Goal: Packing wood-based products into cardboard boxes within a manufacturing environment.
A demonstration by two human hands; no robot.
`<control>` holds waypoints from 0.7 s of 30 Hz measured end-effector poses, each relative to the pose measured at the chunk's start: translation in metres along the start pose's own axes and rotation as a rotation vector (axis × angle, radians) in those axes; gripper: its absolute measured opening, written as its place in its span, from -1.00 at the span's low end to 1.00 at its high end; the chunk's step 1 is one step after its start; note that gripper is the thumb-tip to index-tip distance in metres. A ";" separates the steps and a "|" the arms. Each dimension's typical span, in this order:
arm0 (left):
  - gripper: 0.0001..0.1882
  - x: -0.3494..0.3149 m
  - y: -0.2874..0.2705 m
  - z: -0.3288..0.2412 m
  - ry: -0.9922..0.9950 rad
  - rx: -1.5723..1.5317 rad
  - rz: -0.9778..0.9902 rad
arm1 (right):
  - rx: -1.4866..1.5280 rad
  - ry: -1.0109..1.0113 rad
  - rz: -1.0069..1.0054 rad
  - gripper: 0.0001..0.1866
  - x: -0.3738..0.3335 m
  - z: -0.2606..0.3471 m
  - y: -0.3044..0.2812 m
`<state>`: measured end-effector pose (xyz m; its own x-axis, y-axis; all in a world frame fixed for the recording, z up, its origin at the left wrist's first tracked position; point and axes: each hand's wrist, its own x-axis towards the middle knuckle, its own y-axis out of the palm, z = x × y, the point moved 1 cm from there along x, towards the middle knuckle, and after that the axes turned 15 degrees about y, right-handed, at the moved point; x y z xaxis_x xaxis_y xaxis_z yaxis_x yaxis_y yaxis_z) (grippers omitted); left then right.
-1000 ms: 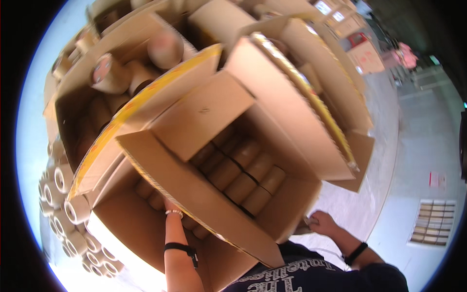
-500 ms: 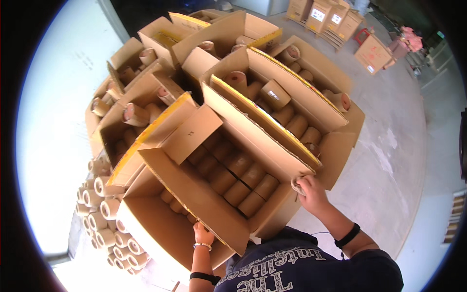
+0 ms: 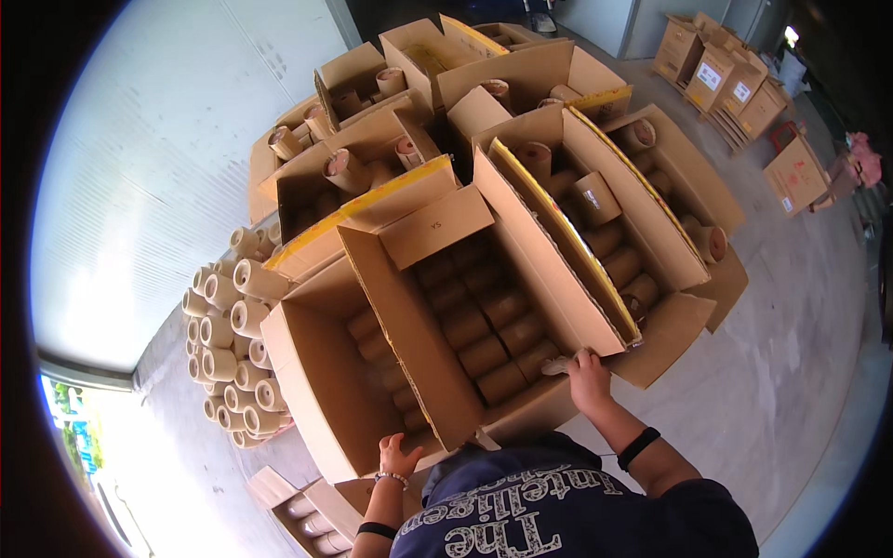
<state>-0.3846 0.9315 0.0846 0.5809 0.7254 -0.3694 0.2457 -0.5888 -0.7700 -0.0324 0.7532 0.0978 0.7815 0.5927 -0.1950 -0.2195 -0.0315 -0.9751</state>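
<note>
My left hand (image 3: 398, 458) is over the near edge of the left open carton (image 3: 307, 391), fingers apart and nothing in them. My right hand (image 3: 588, 379) is closed on a small crumpled greyish-brown piece (image 3: 556, 365) at the near right corner of the middle carton (image 3: 535, 279); its exact kind is unclear. Rows of brown cardboard-coloured rolls (image 3: 484, 354) lie inside the middle carton. More rolls (image 3: 377, 346) line the left carton, partly hidden by the upright flap (image 3: 395, 325) between the two.
Other open cartons (image 3: 507, 79) holding rolls crowd the far side. Loose hollow tubes (image 3: 216, 330) are stacked on the floor at left, and a smaller box (image 3: 316, 507) of rolls lies at lower left. Cartons on a pallet (image 3: 721, 79) stand far right.
My view has swung so the cartons sit further right. The left hand has let go of the flap edge and spread its fingers. My right hand has come inward with the crumpled piece.
</note>
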 end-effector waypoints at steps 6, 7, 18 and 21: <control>-0.40 -0.004 0.007 -0.002 0.012 -0.002 -0.057 | -0.298 -0.012 0.141 -0.85 0.017 0.024 -0.044; -0.40 -0.005 0.007 -0.004 0.000 -0.006 -0.067 | -0.244 -0.107 0.179 -0.82 0.023 0.039 -0.069; -0.26 -0.033 0.016 -0.070 -0.144 0.179 0.081 | -0.076 -0.442 0.283 -0.74 0.168 0.214 -0.059; -0.18 -0.037 0.033 -0.071 -0.162 0.337 0.025 | -0.330 -0.402 0.470 -0.60 0.186 0.225 0.005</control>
<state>-0.3427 0.8594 0.1097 0.4462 0.7752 -0.4472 -0.0516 -0.4766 -0.8776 -0.0189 1.0444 0.0806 0.3560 0.7063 -0.6119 -0.2429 -0.5623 -0.7904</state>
